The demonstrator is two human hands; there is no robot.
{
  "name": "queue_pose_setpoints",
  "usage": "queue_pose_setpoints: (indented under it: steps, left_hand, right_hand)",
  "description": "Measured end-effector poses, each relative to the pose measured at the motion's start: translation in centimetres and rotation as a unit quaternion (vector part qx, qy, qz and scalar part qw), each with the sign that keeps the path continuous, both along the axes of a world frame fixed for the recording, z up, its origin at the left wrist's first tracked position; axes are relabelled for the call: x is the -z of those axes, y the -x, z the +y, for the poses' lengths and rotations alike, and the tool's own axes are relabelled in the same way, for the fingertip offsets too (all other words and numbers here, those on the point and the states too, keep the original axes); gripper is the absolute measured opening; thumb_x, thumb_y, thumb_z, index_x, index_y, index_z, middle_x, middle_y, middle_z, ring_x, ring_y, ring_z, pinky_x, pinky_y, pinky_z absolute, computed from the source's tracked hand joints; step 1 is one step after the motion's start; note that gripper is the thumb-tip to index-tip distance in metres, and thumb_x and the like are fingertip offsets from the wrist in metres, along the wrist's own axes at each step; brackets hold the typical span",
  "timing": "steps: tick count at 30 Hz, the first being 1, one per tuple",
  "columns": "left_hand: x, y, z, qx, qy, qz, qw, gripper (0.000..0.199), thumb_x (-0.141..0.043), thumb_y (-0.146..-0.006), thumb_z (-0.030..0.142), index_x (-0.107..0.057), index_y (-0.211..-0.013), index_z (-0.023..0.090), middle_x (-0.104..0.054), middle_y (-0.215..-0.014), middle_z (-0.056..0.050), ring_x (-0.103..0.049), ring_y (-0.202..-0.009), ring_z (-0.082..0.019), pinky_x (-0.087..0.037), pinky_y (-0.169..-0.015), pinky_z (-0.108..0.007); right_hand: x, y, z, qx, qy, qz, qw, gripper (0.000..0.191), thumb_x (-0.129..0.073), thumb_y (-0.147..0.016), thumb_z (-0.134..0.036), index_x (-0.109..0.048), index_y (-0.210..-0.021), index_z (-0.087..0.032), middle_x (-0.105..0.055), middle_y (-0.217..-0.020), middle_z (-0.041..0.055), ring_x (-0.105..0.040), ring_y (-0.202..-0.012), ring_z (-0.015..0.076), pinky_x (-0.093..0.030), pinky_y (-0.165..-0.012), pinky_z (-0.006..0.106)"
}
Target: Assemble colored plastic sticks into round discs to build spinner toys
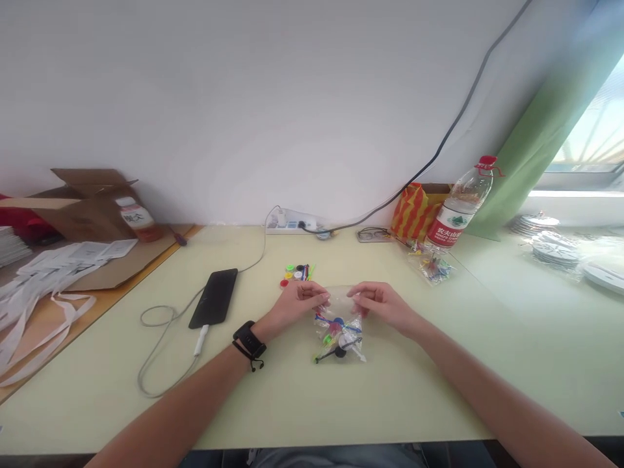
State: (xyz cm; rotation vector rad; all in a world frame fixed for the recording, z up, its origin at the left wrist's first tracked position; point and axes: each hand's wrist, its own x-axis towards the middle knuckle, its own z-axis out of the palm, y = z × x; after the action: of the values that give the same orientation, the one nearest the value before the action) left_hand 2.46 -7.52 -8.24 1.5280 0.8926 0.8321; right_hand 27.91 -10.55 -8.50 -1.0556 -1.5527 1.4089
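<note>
A clear plastic bag (pixel 340 331) with small coloured plastic pieces inside lies on the table in front of me. Through the film I make out blue, red, green, white and black parts, some round and some like thin sticks. My left hand (pixel 302 300) pinches the bag's upper left corner between thumb and fingers. At the upper right corner, my right hand (pixel 383 302) pinches it the same way. Just beyond my left hand, loose coloured pieces (pixel 297 273) of a similar kind sit on the table, partly hidden by that hand.
Left of me lie a phone (pixel 214 298) on a charging cable, white strapped items (pixel 73 266) and a cardboard box (pixel 88 208). A power strip (pixel 292 222) sits against the wall. At right stand a large water bottle (pixel 461 205) and another filled bag (pixel 433 265); wrapped discs (pixel 558 247) lie farther right.
</note>
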Motion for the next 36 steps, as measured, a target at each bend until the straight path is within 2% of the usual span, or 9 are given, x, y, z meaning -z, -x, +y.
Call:
queue_pose_setpoints:
  steps: [3, 8, 13, 16, 19, 22, 27, 33, 36]
  left_hand:
    - [0.2, -0.3, -0.2, 0.006, -0.014, -0.012, 1.000, 0.031, -0.082, -0.083, 0.046, -0.079, -0.089, 0.016, -0.078, -0.084, -0.008, -0.073, -0.078, -0.019, -0.060, -0.073, -0.031]
    - [0.6, -0.3, -0.1, -0.036, -0.009, -0.057, 0.998, 0.036, -0.085, -0.080, 0.040, -0.080, -0.107, 0.017, -0.080, -0.089, -0.009, -0.075, -0.081, -0.020, -0.060, -0.077, -0.031]
    - [0.9, 0.0, 0.2, -0.038, -0.001, -0.078, 0.996, 0.022, -0.078, -0.085, 0.029, -0.083, -0.100, 0.015, -0.081, -0.095, -0.011, -0.075, -0.091, -0.022, -0.058, -0.086, -0.031]
    - [1.1, -0.1, 0.1, -0.034, 0.013, -0.116, 0.993, 0.024, -0.069, -0.090, 0.031, -0.084, -0.100, 0.015, -0.081, -0.097, -0.012, -0.074, -0.093, -0.022, -0.058, -0.089, -0.032]
    - [1.2, -0.3, -0.1, -0.057, -0.014, -0.109, 0.992, 0.028, -0.071, -0.092, 0.038, -0.084, -0.099, 0.014, -0.081, -0.095, -0.011, -0.073, -0.087, -0.020, -0.058, -0.083, -0.030]
    - [1.2, -0.5, -0.4, -0.082, -0.041, -0.081, 0.993, 0.028, -0.083, -0.082, 0.037, -0.082, -0.100, 0.015, -0.080, -0.090, -0.009, -0.072, -0.079, -0.018, -0.058, -0.075, -0.028]
    - [0.7, -0.6, -0.4, -0.081, -0.023, -0.073, 0.994, 0.041, -0.090, -0.075, 0.035, -0.080, -0.109, 0.015, -0.080, -0.086, -0.007, -0.072, -0.074, -0.017, -0.059, -0.075, -0.028]
    - [0.5, -0.6, -0.3, -0.089, 0.004, -0.063, 0.994, 0.035, -0.092, -0.072, 0.035, -0.081, -0.098, 0.014, -0.079, -0.083, -0.008, -0.072, -0.073, -0.017, -0.059, -0.071, -0.026]
    - [0.5, -0.7, -0.5, -0.065, 0.013, -0.058, 0.996, 0.033, -0.091, -0.074, 0.034, -0.080, -0.098, 0.014, -0.078, -0.081, -0.007, -0.071, -0.073, -0.016, -0.058, -0.070, -0.026]
  right_hand:
    - [0.0, 0.2, -0.3, 0.021, -0.031, 0.017, 0.999, 0.040, -0.076, -0.085, -0.055, -0.075, -0.104, -0.020, -0.073, -0.085, 0.0057, -0.067, -0.079, 0.0202, -0.054, -0.075, 0.035]
    - [0.5, 0.4, -0.4, 0.061, -0.046, 0.057, 0.995, 0.037, -0.076, -0.085, -0.046, -0.076, -0.112, -0.021, -0.071, -0.078, 0.0035, -0.062, -0.071, 0.0181, -0.051, -0.067, 0.033]
    - [1.3, 0.2, 0.0, 0.074, -0.015, 0.102, 0.992, 0.022, -0.076, -0.083, -0.038, -0.082, -0.094, -0.020, -0.073, -0.080, 0.0062, -0.061, -0.070, 0.0174, -0.051, -0.067, 0.033]
    - [1.4, 0.2, 0.0, 0.071, -0.020, 0.118, 0.990, 0.024, -0.072, -0.085, -0.040, -0.084, -0.091, -0.020, -0.074, -0.082, 0.0082, -0.063, -0.075, 0.0194, -0.052, -0.071, 0.035]
    - [1.0, 0.4, -0.3, 0.079, -0.048, 0.101, 0.991, 0.027, -0.073, -0.087, -0.044, -0.083, -0.090, -0.020, -0.074, -0.082, 0.0084, -0.063, -0.075, 0.0194, -0.053, -0.073, 0.036]
    - [0.7, 0.8, -0.5, 0.092, -0.073, 0.075, 0.990, 0.026, -0.081, -0.081, -0.044, -0.081, -0.094, -0.021, -0.073, -0.083, 0.0058, -0.062, -0.075, 0.0185, -0.052, -0.071, 0.034]
    - [0.6, 0.8, -0.6, 0.095, -0.082, 0.070, 0.990, 0.034, -0.082, -0.082, -0.043, -0.075, -0.106, -0.021, -0.066, -0.076, 0.0006, -0.059, -0.071, 0.0159, -0.051, -0.070, 0.032]
    - [0.6, 0.9, -0.5, 0.080, -0.079, 0.045, 0.993, 0.033, -0.076, -0.087, -0.047, -0.074, -0.105, -0.020, -0.069, -0.080, 0.0031, -0.062, -0.075, 0.0175, -0.049, -0.068, 0.031]
    - [0.6, 1.1, -0.5, 0.077, -0.073, 0.030, 0.994, 0.031, -0.076, -0.086, -0.049, -0.074, -0.094, -0.019, -0.069, -0.077, 0.0035, -0.063, -0.073, 0.0174, -0.048, -0.067, 0.030]
